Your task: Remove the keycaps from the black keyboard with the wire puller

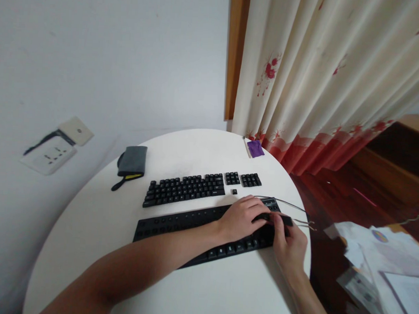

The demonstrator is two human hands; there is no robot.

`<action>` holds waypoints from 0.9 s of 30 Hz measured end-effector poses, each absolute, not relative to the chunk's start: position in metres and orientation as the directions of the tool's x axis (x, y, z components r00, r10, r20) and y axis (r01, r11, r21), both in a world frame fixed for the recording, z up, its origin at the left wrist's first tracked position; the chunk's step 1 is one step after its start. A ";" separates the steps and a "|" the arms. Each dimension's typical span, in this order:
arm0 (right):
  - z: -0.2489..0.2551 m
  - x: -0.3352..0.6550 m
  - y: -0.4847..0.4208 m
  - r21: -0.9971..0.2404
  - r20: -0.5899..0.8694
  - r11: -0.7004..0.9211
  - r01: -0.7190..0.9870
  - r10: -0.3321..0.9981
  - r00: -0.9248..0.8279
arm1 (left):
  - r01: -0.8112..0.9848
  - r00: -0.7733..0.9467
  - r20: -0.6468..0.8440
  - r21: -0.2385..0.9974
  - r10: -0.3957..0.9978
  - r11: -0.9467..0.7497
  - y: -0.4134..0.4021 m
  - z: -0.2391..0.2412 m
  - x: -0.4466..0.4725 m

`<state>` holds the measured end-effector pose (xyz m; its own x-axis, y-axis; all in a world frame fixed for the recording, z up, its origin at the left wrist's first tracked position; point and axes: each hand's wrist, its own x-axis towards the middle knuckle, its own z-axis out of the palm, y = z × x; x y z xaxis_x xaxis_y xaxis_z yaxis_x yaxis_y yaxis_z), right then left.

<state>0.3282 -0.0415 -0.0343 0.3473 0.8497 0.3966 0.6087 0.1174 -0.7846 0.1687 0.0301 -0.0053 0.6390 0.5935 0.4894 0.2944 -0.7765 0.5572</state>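
A black keyboard [179, 223] lies across the white round table, many of its keycaps taken off. Over its right end, my left hand [243, 217] is closed, its fingertips around a dark piece I cannot make out. My right hand [289, 244] grips the black handle of what looks like a wire keycap puller [286, 220], its thin wire ends pointing right. The fingertips of both hands come close together. Beyond the keyboard, loose keycaps [186, 189] are laid out in keyboard order. One single keycap [234, 191] sits apart, near the number-pad keycaps [251, 180].
A grey pouch [133, 160] with a strap rests at the table's left edge. At the far right edge is a purple cloth [255, 148]. The keyboard's cable [286, 203] runs off to the right. Papers [381, 254] lie right of the table; a curtain [301, 78] hangs behind.
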 end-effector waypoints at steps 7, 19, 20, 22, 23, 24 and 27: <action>-0.031 0.329 -0.043 -0.811 0.381 0.104 0.575 0.841 0.385 | 0.325 0.657 0.543 0.422 0.523 -0.846 0.027 -0.006 0.170; -0.028 0.324 -0.039 -0.941 0.208 0.019 0.339 0.822 0.530 | 0.360 0.530 0.591 0.492 0.608 -0.792 0.035 0.002 0.168; -0.030 0.325 -0.039 -0.944 0.205 0.025 0.328 0.824 0.528 | 0.405 0.491 0.575 0.514 0.654 -0.756 0.041 0.005 0.166; -0.034 0.326 -0.038 -0.951 0.199 0.037 0.308 0.835 0.514 | 0.527 0.410 0.515 0.539 0.752 -0.657 0.054 0.011 0.162; -0.036 0.326 -0.038 -0.953 0.197 0.043 0.299 0.840 0.506 | 0.581 0.399 0.480 0.527 0.781 -0.620 0.061 0.012 0.159; -0.038 0.327 -0.038 -0.956 0.194 0.047 0.291 0.844 0.500 | 0.630 0.408 0.442 0.497 0.799 -0.596 0.067 0.013 0.158; -0.042 0.328 -0.039 -0.960 0.186 0.047 0.278 0.848 0.497 | 0.736 0.450 0.333 0.388 0.828 -0.556 0.082 0.007 0.155</action>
<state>0.3282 -0.0390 -0.0415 0.4966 0.8479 0.1857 0.2777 0.0475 -0.9595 0.1545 0.0818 0.0070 0.4502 0.8284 0.3333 0.7356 -0.5556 0.3875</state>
